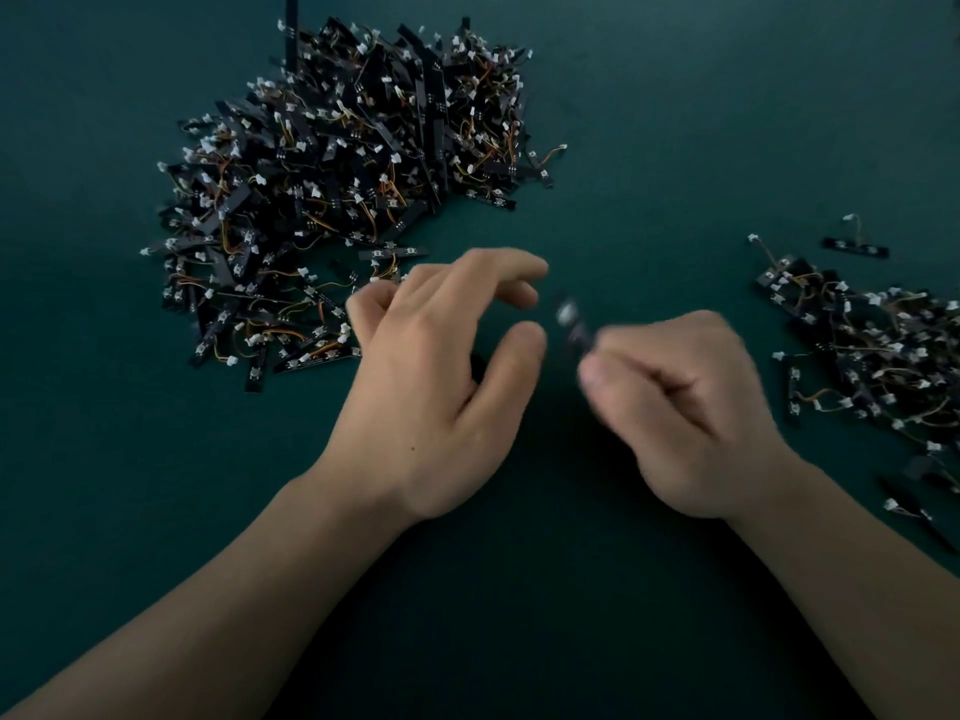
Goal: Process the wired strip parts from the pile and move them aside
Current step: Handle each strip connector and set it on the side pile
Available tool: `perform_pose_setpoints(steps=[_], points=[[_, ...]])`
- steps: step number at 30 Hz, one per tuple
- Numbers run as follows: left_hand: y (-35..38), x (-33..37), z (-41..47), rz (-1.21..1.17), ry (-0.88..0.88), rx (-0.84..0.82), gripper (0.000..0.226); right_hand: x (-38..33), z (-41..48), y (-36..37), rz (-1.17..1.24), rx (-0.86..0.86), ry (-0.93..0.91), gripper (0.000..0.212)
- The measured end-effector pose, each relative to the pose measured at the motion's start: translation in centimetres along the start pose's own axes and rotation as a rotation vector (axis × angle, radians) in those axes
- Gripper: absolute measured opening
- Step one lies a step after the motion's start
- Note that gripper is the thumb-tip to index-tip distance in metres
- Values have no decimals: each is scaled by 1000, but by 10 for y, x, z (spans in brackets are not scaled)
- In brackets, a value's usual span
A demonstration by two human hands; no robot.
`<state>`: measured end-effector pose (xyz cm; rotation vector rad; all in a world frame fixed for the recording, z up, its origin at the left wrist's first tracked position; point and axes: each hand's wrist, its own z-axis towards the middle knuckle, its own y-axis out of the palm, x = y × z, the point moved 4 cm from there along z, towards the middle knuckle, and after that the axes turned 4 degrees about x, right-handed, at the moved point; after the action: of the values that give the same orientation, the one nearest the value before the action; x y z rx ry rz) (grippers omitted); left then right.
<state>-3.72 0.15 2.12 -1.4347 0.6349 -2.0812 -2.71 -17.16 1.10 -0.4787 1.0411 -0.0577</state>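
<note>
We see the main pile (343,189) of wired strip parts sitting far left of centre on the dark teal table (675,122): black strips, white connectors and orange/yellow wires, all tangled. A smaller second pile (872,366) of the same parts lies at the right edge, well apart from the main one. One lone strip (854,246) lies just beyond its far side, and a few loose strips (909,506) lie at its near end. The left hand (441,376) is at the near-right edge of the main pile, palm down, with relaxed, slightly bent, spread fingers. We see nothing gripped in it. Its fingertips overlap the edge of the pile, but we cannot tell whether they touch any parts. The right hand (680,407) is between the two piles, near centre, with its fingers curled in. It pinches a single strip part (571,324) between thumb and fingers. That part sticks out from the hand toward the far left, clear of the table and both piles. It is heavily blurred: we make out a dark strip with a pale patch near its far end, and no more detail. The right hand itself is also blurred. The two hands are close together but not touching.
</note>
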Motion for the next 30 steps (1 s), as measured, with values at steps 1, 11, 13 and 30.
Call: perform_pose_setpoints(steps=[1,11,13,30], points=[[-1,-2,0,74,-36,4,38,-2,-1,-4,5,145,-52,38],[10,-7,-6,398,20,-82,10,9,0,-7,-66,253,51,16],[11,-7,-6,382,30,-83,10,9,1,-6,-63,234,91,15],[-4,-2,-1,-427,122,182,12,5,6,1,-19,7,191,27]])
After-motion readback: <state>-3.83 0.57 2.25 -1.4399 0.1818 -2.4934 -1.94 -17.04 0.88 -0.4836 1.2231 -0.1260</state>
